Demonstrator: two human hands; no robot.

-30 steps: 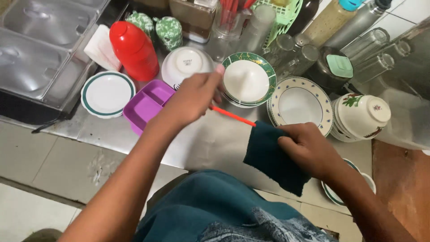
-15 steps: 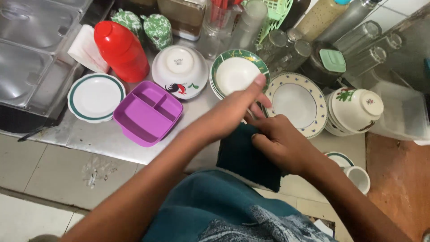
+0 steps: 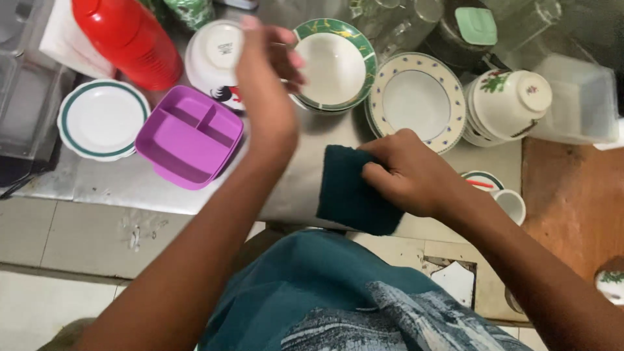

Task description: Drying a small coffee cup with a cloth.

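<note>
Steel counter, dark teal folded cloth (image 3: 354,192) in right hand (image 3: 406,172)'s closed grip.

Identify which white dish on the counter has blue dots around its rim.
The wide plate just above the right hand; the others have green bands or plain white.

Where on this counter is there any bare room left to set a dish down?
Bare metal shows along the counter's front edge, below the purple tray, and between the tray and the dark cloth. Behind, bowls and plates crowd together.
</note>
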